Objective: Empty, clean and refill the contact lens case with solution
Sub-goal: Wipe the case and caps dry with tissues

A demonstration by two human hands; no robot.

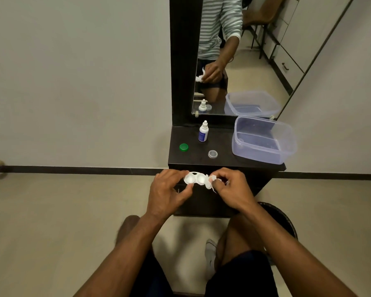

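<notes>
The left hand (167, 189) pinches the left end of the white case (195, 179), both wells open and facing up, just in front of the dark shelf (201, 161). The right hand (229, 187) is closed on a scrap of tissue (210, 182) at the case's right end — touching it. On the shelf behind the case: a green cap (183, 147), a clear cap (212, 154), a bottle (203, 131) upright — and a clear tub (263, 140) off to the right.

Both forearms are bare. The left hand (166, 192) and right hand (234, 189) wear nothing. Dark shorts (242, 273) cover the thighs; the mirror (255, 61) shows a striped, pushed-up sleeve (231, 18).
</notes>
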